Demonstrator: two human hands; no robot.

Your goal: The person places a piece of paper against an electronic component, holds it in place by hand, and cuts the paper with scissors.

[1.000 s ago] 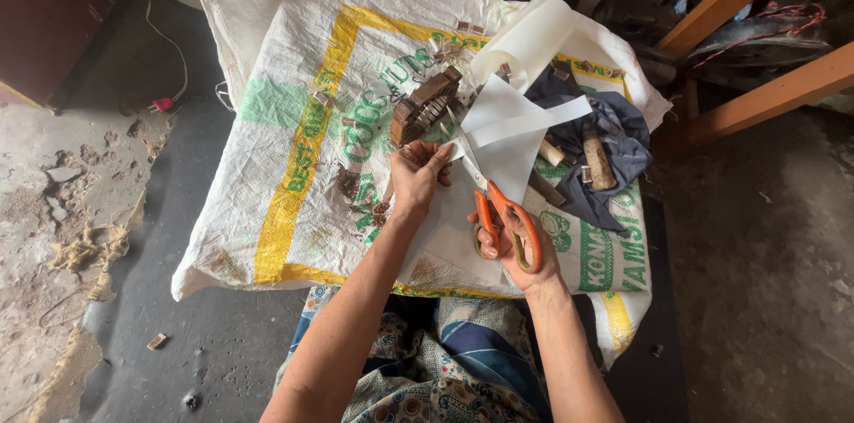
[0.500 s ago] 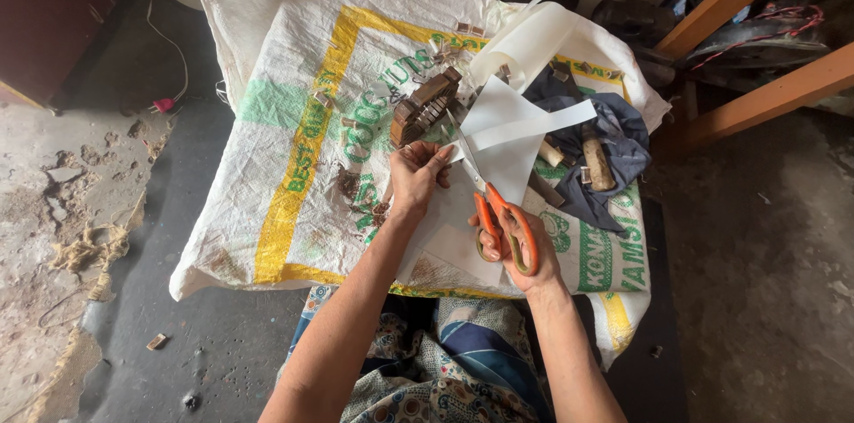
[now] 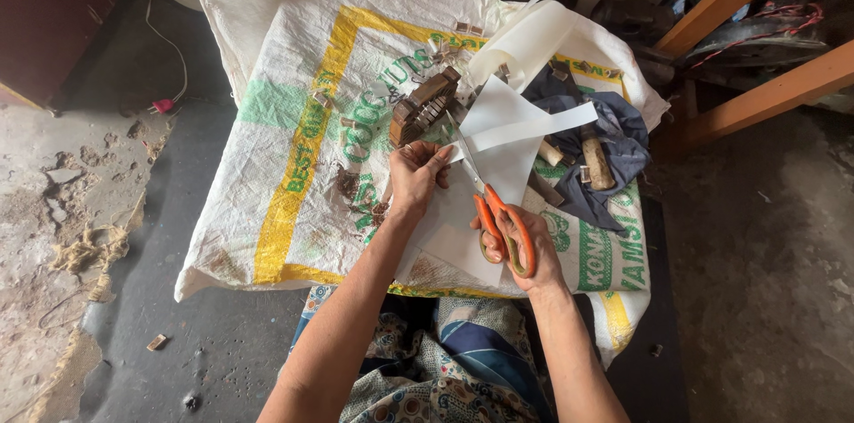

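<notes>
My right hand was closed through the loops of the orange-handled scissors, at about five o'clock from the middle of the view, with the blades running up toward eleven o'clock into the white sheet. Compared with a second earlier, the blades had worked a little further up into the sheet, and the long strip already cut free had swung out toward two o'clock, lying over the dark blue cloth. From that I judged the cut was advancing along the sheet rather than finished.

My left hand had hardly moved; its fingers were pinching the sheet's left edge at about nine o'clock from the blades, holding it taut just above the woven sack that covered the bench.

At twelve o'clock from that hand stood the brown stacked metal block, untouched. The wooden-handled tool rested on the cloth at three o'clock. Small metal bits lay scattered on the sack, too small to make out.
</notes>
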